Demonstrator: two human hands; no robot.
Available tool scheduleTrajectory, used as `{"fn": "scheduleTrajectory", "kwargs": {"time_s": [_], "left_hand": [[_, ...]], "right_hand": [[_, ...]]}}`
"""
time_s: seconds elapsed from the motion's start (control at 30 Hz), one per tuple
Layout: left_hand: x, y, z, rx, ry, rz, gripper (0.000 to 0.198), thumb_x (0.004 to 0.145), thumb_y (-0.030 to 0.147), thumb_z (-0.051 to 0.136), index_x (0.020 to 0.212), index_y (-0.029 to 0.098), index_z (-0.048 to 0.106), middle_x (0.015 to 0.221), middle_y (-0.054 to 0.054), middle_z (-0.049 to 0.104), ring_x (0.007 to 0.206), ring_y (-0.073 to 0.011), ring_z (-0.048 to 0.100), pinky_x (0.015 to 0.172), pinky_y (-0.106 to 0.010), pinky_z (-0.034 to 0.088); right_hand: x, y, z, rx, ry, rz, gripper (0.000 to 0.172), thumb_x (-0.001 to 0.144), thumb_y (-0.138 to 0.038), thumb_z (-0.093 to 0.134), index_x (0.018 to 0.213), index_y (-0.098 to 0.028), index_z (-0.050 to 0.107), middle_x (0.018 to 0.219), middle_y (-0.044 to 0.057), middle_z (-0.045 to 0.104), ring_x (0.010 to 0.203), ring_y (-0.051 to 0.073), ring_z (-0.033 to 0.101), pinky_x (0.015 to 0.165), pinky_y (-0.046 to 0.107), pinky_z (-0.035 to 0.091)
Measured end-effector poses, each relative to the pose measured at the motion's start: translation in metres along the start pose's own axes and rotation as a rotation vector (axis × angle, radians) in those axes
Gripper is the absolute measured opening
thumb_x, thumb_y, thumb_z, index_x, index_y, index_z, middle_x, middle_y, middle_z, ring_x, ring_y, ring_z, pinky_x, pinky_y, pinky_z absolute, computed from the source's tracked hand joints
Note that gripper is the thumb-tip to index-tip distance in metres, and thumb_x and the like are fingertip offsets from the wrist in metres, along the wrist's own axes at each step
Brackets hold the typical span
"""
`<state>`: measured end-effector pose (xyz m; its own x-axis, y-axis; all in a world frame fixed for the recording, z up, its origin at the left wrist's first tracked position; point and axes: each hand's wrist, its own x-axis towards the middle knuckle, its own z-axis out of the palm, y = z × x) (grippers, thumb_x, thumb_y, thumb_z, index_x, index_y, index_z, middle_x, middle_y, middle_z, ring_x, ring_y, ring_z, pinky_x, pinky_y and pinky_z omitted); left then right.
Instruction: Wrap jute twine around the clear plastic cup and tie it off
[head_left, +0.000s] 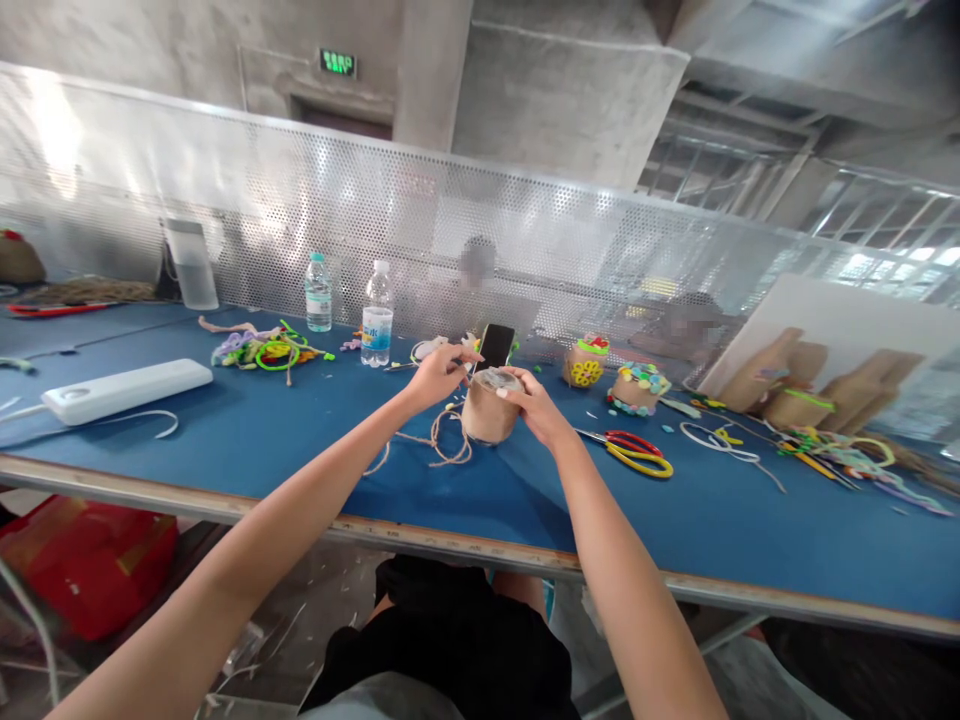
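Note:
A twine-wrapped jar [489, 412] stands on the blue table, its rim glassy and open at the top. My right hand [531, 402] grips the jar's rim from the right, thumb on the near side. At the jar's upper left is my left hand [442, 374], thumb and index finger brought close together; whatever is between them is too small to tell. Loose brown twine [448, 440] curls on the table left of the jar. Behind the jar a dark-screened phone [496, 347] leans upright.
Scissors [637, 453] lie to the right, near two decorated jars [587, 362]. Bottles [376, 320] and colourful pipe cleaners [274, 348] are at the back left, a white power strip [129, 390] far left. A perforated metal screen [330, 220] stands behind.

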<state>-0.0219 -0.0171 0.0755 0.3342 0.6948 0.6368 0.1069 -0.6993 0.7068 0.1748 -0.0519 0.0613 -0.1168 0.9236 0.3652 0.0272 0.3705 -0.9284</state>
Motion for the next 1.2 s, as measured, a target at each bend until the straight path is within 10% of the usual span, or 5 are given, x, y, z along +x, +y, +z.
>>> {"fn": "scheduleTrajectory", "kwargs": {"time_s": [0.27, 1.2], "left_hand": [[-0.004, 0.008, -0.002, 0.165, -0.042, 0.195, 0.011, 0.077, 0.017, 0.072, 0.088, 0.015, 0.071, 0.084, -0.004, 0.065, 0.067, -0.0106, 0.054, 0.062, -0.022, 0.045], [-0.006, 0.006, 0.0, 0.362, -0.141, 0.492, 0.029, 0.081, -0.002, 0.045, 0.088, 0.017, 0.065, 0.083, -0.003, 0.058, 0.085, -0.017, 0.053, 0.085, -0.034, 0.046]], "right_hand": [[-0.001, 0.007, 0.001, 0.04, 0.097, 0.027, 0.098, 0.062, -0.05, 0.074, 0.144, -0.022, 0.028, 0.125, 0.011, 0.064, 0.123, 0.029, 0.056, 0.108, 0.044, 0.039], [-0.007, 0.002, 0.006, 0.064, 0.072, 0.071, 0.058, 0.057, -0.039, 0.078, 0.11, -0.028, 0.056, 0.122, 0.002, 0.065, 0.124, 0.027, 0.053, 0.109, 0.041, 0.038]]}}
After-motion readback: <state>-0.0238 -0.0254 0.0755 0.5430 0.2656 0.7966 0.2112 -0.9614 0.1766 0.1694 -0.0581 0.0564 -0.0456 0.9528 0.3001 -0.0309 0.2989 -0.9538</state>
